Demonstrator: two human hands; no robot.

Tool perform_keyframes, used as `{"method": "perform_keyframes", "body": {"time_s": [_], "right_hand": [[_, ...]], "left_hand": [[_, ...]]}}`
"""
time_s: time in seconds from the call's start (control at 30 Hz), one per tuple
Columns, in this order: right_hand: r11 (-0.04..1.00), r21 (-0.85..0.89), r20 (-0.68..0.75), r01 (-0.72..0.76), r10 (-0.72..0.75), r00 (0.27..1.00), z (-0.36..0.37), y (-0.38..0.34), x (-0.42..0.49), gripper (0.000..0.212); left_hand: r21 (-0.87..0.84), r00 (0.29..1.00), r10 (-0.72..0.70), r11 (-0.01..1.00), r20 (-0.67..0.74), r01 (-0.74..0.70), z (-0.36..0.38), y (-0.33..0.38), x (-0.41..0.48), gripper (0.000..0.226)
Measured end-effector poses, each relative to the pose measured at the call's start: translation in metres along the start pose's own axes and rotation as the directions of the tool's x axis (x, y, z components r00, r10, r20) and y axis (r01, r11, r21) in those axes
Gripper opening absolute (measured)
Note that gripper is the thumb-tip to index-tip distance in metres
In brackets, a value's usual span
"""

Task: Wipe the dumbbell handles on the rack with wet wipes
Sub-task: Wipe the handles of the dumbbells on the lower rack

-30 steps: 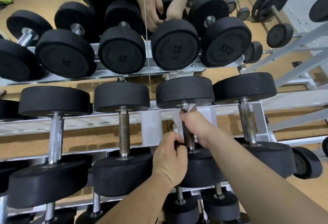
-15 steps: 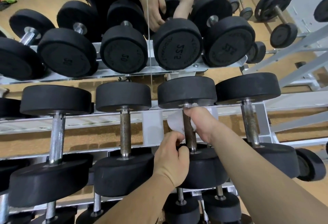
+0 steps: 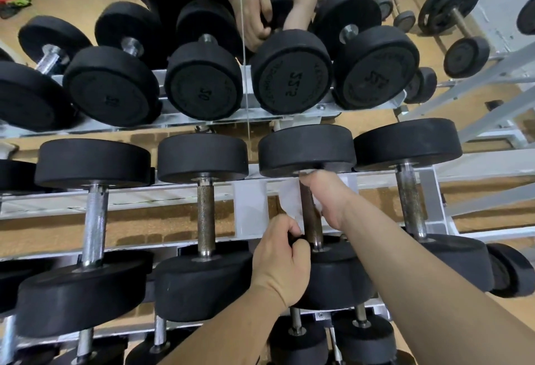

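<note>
On the middle tier of the white rack (image 3: 249, 205) lies a black dumbbell with a dark knurled handle (image 3: 310, 220). My right hand (image 3: 327, 196) grips the top of that handle, close under the far weight (image 3: 307, 150), with a white wet wipe (image 3: 289, 199) wrapped behind it. My left hand (image 3: 280, 257) grips the rim of the near weight (image 3: 335, 272) of the same dumbbell, just left of the handle's lower end.
Further dumbbells with metal handles (image 3: 206, 214) (image 3: 409, 199) (image 3: 94, 225) lie on either side. A mirror behind the rack reflects the top row's dumbbells (image 3: 289, 72) and a person's hands (image 3: 254, 17). Plate-loaded bars (image 3: 451, 2) rest at the upper right.
My right hand has slid with the wipe up the handle toward the far weight. My left hand has stayed on the near weight.
</note>
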State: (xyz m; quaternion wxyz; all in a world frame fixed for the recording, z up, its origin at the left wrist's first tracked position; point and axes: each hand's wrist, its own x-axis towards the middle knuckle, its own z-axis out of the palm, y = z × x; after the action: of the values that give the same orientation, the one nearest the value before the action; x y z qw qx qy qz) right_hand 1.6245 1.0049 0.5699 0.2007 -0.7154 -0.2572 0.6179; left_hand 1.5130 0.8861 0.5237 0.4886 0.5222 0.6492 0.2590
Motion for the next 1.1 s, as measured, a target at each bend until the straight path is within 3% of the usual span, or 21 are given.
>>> {"method": "perform_keyframes", "body": {"time_s": [0.07, 0.13, 0.23, 0.4, 0.53, 0.6, 0.67, 0.73, 0.8, 0.87, 0.93, 1.07, 1.1], "right_hand": [[0.989, -0.150, 0.060, 0.014, -0.005, 0.998, -0.003, 0.013, -0.005, 0.011], [0.954, -0.301, 0.097, 0.007, 0.024, 0.995, -0.006, 0.028, -0.017, 0.030], [0.942, -0.337, 0.116, -0.001, 0.043, 0.992, -0.012, 0.038, -0.037, 0.023], [0.994, -0.107, 0.112, -0.022, 0.034, 0.993, -0.024, 0.036, -0.075, 0.026], [0.992, 0.129, 0.049, -0.015, 0.009, 0.999, -0.036, 0.036, -0.099, 0.025], [0.979, 0.197, 0.010, 0.046, -0.049, 0.999, -0.043, 0.037, -0.110, 0.030], [0.938, 0.331, 0.024, 0.101, -0.115, 0.993, -0.046, 0.035, -0.124, 0.032], [0.884, 0.453, 0.066, 0.113, -0.160, 0.985, -0.048, 0.033, -0.135, 0.041], [0.832, 0.545, 0.122, 0.106, -0.204, 0.971, -0.045, 0.034, -0.141, 0.052], [0.807, 0.583, 0.166, 0.099, -0.237, 0.957, -0.036, 0.035, -0.141, 0.062], [0.791, 0.606, 0.206, 0.085, -0.258, 0.944, -0.027, 0.037, -0.141, 0.064], [0.827, 0.559, 0.247, 0.063, -0.238, 0.939, -0.017, 0.040, -0.139, 0.052], [0.838, 0.542, 0.221, 0.063, -0.214, 0.952, -0.016, 0.043, -0.137, 0.049]], "left_hand": [[0.015, 1.000, 0.007, 1.000, -0.004, -0.007, 0.000, -0.002, 0.001, 0.008], [0.027, 1.000, 0.002, 1.000, -0.007, -0.002, -0.001, -0.002, 0.001, 0.007], [0.034, 1.000, -0.012, 0.999, -0.021, 0.013, -0.001, 0.000, 0.000, 0.003], [0.047, 0.999, -0.024, 0.999, -0.040, 0.026, 0.000, 0.005, -0.002, 0.018], [0.229, 1.000, 0.003, 0.973, -0.019, 0.001, -0.004, 0.012, -0.001, 0.007], [0.310, 0.999, -0.005, 0.951, 0.033, -0.005, -0.008, 0.016, -0.002, 0.017], [0.183, 0.997, -0.048, 0.982, 0.053, 0.038, -0.022, 0.023, -0.004, 0.019], [-0.198, 0.980, -0.170, 0.962, 0.105, 0.188, -0.044, 0.040, -0.007, 0.020], [-0.533, 0.944, -0.175, 0.789, 0.281, 0.305, -0.067, 0.064, -0.014, 0.037], [-0.723, 0.885, -0.056, 0.554, 0.462, 0.413, -0.085, 0.081, -0.022, 0.068], [-0.753, 0.846, -0.049, 0.431, 0.531, 0.497, -0.098, 0.094, -0.032, 0.074], [-0.639, 0.854, -0.169, 0.596, 0.492, 0.486, -0.097, 0.090, -0.037, 0.047], [-0.632, 0.855, -0.207, 0.595, 0.476, 0.496, -0.096, 0.085, -0.034, 0.042]]}}
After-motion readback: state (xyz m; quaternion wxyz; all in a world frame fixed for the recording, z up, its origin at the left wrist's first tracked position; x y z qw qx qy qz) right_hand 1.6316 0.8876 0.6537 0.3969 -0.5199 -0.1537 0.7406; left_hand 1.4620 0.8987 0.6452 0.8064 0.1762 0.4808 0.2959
